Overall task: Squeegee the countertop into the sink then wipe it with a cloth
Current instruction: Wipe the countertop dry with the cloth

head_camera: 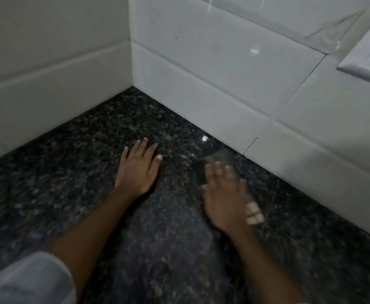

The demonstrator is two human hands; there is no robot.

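Note:
The black speckled granite countertop [87, 163] runs into a corner of white tiled walls. My left hand [138, 170] lies flat on the stone, palm down, fingers apart, holding nothing. To its right, my right hand [225, 198] is smeared by motion, its fingers spread over a dark, flat thing that looks like a cloth [199, 172]. A pale grey blur trails off the cloth toward the wall. The blur hides its exact shape. A pale plaster sits on the back of my right hand. No sink or squeegee is in view.
White tiled walls [201, 69] close off the counter at the back and on the left, meeting in a corner. A white wall plate [368, 60] with a dark spot is at the upper right. My pale sleeve [26, 281] fills the bottom left.

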